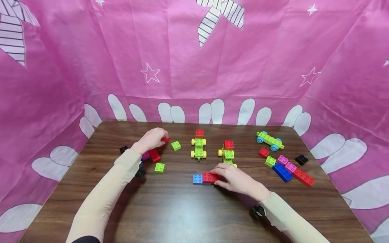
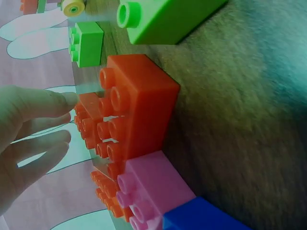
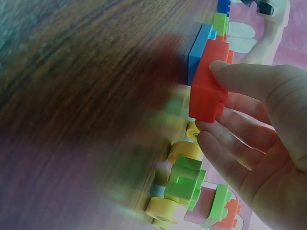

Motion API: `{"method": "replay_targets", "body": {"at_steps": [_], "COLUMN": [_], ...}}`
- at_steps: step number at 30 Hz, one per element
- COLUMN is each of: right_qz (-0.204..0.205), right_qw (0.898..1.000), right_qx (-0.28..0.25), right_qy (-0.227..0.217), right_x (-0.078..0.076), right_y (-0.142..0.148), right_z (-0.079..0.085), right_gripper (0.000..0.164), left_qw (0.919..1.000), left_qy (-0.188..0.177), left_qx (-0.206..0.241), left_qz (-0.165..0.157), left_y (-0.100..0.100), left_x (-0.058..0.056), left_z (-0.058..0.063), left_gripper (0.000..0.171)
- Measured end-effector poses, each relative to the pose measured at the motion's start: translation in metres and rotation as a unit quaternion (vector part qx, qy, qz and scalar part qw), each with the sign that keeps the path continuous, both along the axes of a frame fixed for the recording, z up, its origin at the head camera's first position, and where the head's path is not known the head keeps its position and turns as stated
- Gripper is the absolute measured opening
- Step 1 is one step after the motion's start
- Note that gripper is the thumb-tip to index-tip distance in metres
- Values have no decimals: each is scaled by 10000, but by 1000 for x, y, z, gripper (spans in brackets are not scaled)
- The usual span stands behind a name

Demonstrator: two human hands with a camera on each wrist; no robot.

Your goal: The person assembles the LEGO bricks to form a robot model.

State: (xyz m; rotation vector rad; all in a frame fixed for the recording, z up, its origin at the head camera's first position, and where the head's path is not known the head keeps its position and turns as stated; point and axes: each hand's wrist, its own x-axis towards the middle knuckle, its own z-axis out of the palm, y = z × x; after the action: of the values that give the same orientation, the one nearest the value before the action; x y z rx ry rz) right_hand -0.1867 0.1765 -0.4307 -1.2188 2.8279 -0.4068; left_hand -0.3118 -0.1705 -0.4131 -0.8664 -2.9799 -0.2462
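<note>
My left hand reaches over the far left of the table, its fingertips at a red toy brick. In the left wrist view the thumb tip meets the studded top of that brick, the fingers fairly straight beside it. A nearer red brick lies under the wrist. With my right hand I pinch a long red brick between thumb and fingers. A blue brick adjoins its left end; how they join is unclear.
Two lime cars with yellow wheels stand mid-table, a red brick at each far end. A lime car base with blue wheels is far right. Nearer are blue, red and black bricks. Green bricks lie left.
</note>
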Motion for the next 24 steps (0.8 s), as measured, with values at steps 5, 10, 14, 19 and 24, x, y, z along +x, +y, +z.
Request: {"method": "replay_targets", "body": {"at_steps": [5, 10, 14, 19, 24], "right_qz": [45, 62, 67, 61, 42], "right_qw": [10000, 9999, 9999, 10000, 10000], "right_qx": [-39, -71, -64, -39, -38], "right_qy": [60, 46, 47, 26, 29], "right_x": [0, -1, 0, 0, 0], "right_y": [0, 0, -1, -2, -2], "right_z": [-2, -1, 0, 0, 0], "right_gripper": [36, 35, 35, 35, 35], "left_qw": [9999, 9996, 9995, 9998, 9992], "left_qy": [63, 84, 165, -60, -334], "left_qx": [-125, -282, -253, -199, -135], "left_qz": [21, -39, -111, 25, 162], "left_y": [2, 2, 4, 6, 6], "left_x": [-7, -13, -18, -21, -21], "left_z": [-1, 0, -3, -4, -2], "left_gripper": [21, 18, 16, 19, 30]}}
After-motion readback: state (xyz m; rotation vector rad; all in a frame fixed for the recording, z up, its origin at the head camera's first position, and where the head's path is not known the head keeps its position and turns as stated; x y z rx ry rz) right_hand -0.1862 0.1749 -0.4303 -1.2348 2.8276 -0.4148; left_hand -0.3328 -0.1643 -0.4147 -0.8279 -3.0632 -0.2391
